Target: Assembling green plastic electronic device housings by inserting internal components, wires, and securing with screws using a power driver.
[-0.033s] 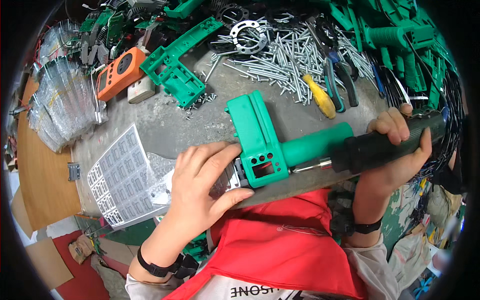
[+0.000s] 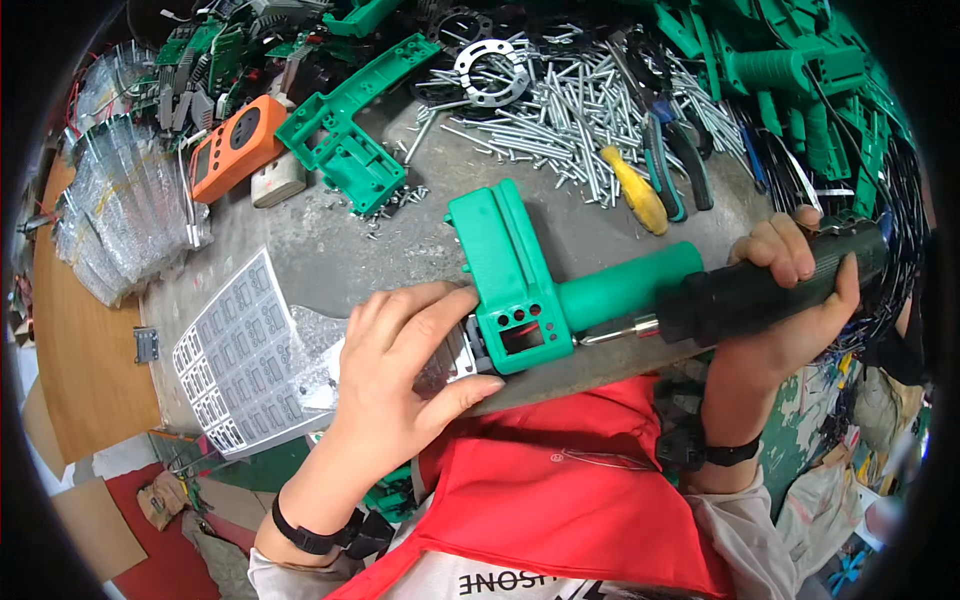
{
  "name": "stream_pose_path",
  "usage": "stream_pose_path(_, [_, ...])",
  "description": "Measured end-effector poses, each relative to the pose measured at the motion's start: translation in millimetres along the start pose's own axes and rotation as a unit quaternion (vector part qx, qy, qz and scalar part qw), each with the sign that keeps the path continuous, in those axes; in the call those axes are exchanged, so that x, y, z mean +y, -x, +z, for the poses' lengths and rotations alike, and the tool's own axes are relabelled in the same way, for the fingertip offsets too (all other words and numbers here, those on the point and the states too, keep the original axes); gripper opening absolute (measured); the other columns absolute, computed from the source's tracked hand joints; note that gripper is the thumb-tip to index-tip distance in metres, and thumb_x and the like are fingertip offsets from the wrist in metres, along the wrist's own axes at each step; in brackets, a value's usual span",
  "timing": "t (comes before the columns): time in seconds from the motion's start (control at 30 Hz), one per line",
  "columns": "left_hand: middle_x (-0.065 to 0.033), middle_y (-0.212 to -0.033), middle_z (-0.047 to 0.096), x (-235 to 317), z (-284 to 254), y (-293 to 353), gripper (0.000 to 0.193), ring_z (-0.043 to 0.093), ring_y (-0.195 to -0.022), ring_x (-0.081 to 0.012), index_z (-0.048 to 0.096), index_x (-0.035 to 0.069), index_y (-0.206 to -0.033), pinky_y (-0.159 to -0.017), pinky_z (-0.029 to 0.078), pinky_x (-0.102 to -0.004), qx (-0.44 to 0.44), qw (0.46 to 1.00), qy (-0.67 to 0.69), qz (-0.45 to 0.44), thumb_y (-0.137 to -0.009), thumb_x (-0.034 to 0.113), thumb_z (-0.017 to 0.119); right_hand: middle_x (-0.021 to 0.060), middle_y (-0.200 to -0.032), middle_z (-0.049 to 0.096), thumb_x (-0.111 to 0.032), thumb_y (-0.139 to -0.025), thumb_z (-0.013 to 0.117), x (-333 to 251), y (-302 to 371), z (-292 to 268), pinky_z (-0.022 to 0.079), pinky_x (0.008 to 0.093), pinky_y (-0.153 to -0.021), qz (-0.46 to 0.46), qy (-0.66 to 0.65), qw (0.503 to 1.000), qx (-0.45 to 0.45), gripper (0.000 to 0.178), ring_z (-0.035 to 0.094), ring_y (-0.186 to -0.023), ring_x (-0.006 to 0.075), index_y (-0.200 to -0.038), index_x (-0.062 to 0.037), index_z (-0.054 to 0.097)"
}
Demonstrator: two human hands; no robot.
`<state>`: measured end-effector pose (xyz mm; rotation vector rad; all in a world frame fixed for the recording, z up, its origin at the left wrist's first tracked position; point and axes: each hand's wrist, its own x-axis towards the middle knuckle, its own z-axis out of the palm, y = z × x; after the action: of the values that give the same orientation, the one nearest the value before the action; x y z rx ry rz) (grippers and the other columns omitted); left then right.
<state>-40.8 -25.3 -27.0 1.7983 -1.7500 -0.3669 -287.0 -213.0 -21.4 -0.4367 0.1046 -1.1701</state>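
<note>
Closest to me, at the table [image 2: 300, 240] edge, my left hand [image 2: 400, 385] lies flat, fingers [image 2: 425, 320] spread over a small silvery part, pressing it against the green plastic tool housing with a square window [image 2: 515, 290]. My right hand [image 2: 790, 300] wraps closed around the black powered screwdriver [image 2: 760, 285], its bit aimed at that housing. I judge the bit could slip toward my left fingertips if the housing shifts. Beyond the fingers, the heap of loose silver screws [image 2: 570, 110] and the yellow-handled screwdriver [image 2: 635, 188] could roll underfoot.
</note>
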Motion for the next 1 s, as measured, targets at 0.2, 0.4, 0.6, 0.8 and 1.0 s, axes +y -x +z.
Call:
stream_pose_path(0.2, [-0.0125,-0.117,0.063,-0.2,2.2,2.4,0.065,0.058,-0.101,-0.0325,0.059,0.006,-0.123,-0.086,0.041,-0.0413,0.014,1.0,-0.013,0.001,-0.071,0.039,0.081,-0.001,-0.074,0.041,-0.041,-0.092,0.05,10.7,3.8,4.7,0.038,0.0316,-0.072,-0.012,-0.007,0.999,0.04,0.041,0.04,-0.066,0.0126,-0.109,-0.0045,0.048])
stream_pose_path(0.4, [-0.0139,-0.114,0.063,1.4,3.8,0.8,0.069,0.058,-0.1,-0.0328,0.057,0.004,-0.124,-0.085,0.041,-0.0416,0.009,1.0,-0.024,-0.003,-0.069,0.039,0.082,-0.0018,-0.073,0.04,-0.042,-0.091,0.051,7.7,2.2,-1.0,0.036,0.0302,-0.07,-0.023,-0.022,0.998,0.047,0.041,0.039,-0.065,0.0117,-0.108,-0.005,0.048])
stream_pose_path(0.6, [-0.019,-0.11,0.062,6.4,-0.6,-3.0,0.07,0.057,-0.098,-0.0375,0.058,0.0,-0.118,-0.087,0.043,-0.0438,-0.006,1.0,-0.013,-0.021,-0.067,0.039,0.083,-0.0027,-0.072,0.039,-0.04,-0.09,0.053,11.1,3.2,2.8,0.036,0.0297,-0.07,-0.029,-0.019,0.998,0.055,0.039,0.039,-0.064,0.011,-0.107,-0.0054,0.046])
stream_pose_path(0.8, [-0.019,-0.11,0.062,8.2,-0.7,-0.3,0.068,0.057,-0.097,-0.0375,0.058,0.0,-0.119,-0.085,0.042,-0.0438,-0.004,0.999,-0.007,-0.035,-0.067,0.037,0.083,-0.003,-0.072,0.04,-0.041,-0.089,0.055,17.0,4.1,-6.2,0.037,0.0297,-0.07,-0.011,-0.055,0.998,0.024,0.038,0.04,-0.063,0.011,-0.103,-0.0066,0.045])
stream_pose_path(1.0, [-0.0208,-0.11,0.061,4.9,6.0,-1.1,0.066,0.057,-0.094,-0.0381,0.058,-0.003,-0.12,-0.082,0.043,-0.0437,0.019,1.0,0.0,0.011,-0.071,0.035,0.08,-0.0019,-0.074,0.047,-0.035,-0.084,0.063,13.8,2.8,-12.5,0.042,0.0308,-0.074,0.026,-0.131,0.991,-0.007,0.034,0.046,-0.065,0.0117,-0.097,-0.009,0.046])
